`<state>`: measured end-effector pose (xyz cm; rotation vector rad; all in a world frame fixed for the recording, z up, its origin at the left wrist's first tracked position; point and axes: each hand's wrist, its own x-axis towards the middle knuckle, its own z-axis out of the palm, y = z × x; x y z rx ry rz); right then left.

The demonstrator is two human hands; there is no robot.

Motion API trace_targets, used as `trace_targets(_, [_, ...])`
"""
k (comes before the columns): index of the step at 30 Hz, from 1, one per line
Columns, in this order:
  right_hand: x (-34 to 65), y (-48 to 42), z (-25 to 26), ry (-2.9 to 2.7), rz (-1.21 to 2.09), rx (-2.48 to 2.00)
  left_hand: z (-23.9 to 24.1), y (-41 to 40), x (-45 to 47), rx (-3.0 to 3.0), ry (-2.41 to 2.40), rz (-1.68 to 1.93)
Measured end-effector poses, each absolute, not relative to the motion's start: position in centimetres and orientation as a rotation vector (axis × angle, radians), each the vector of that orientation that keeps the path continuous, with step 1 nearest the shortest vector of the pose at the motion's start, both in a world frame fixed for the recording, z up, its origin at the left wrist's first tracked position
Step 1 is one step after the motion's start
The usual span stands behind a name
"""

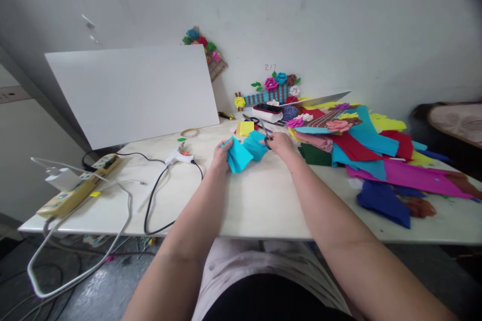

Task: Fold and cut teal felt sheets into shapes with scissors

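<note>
My left hand (221, 154) pinches a folded piece of turquoise felt (241, 154) just above the white table (256, 200). My right hand (279, 142) is closed around the black handles of a pair of scissors (265, 136), whose blades point at the far edge of the felt. A second turquoise flap (256, 144) lies between the two hands. A yellow scrap (246, 128) sits right behind it.
A heap of coloured felt sheets (376, 160) covers the table's right side. A glue gun (181, 156) with a black cord, a tape roll (189, 133) and a yellow power strip (81, 185) lie on the left. A white board (131, 93) and felt-flower crafts (273, 91) lean against the wall.
</note>
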<state>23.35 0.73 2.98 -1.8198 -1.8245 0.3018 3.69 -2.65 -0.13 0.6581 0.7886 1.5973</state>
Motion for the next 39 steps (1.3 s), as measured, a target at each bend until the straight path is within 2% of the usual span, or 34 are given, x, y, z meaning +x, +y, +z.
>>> trace_targets(2, [23.6,0.5,3.0,-1.939,0.154,-2.044,-0.2,-2.6,3.7,0.66,0.791,1.608])
trace_targets(5, [23.6,0.0,3.2,-2.005,0.133,-2.175,-0.2,-2.5,3.7,0.669,0.8,1.612])
trace_targets(9, [23.3,-0.3,3.6,-2.02,0.099,-2.153,-0.1,-2.6,3.8,0.674,0.799,1.614])
trace_targets(12, [22.8,-0.4,3.8,-1.951,0.043,-1.951,0.0,-2.7,3.8,0.68,0.803,1.609])
trace_targets(14, [22.1,-0.5,3.8,-1.927,0.243,-1.734,-0.1,-2.6,3.7,0.695,0.8,1.603])
trace_targets(17, [20.6,-0.8,3.3,-1.929,0.879,-1.398,-0.4,-2.4,3.6,0.711,0.825,1.616])
trace_targets(18, [20.1,-0.9,3.0,-1.947,0.993,-1.316,-0.5,-2.3,3.5,0.717,0.836,1.619])
trace_targets(24, [19.1,-0.5,1.8,-1.905,0.834,-1.131,-0.5,-2.3,3.6,0.764,0.822,1.609])
trace_targets(31, [20.1,-0.2,2.0,-1.628,1.02,-1.124,-0.8,-2.1,3.4,0.869,0.804,1.483])
trace_targets(39, [20.5,-0.9,2.7,-1.512,1.088,-1.17,-1.0,-1.7,3.0,0.995,1.03,1.538])
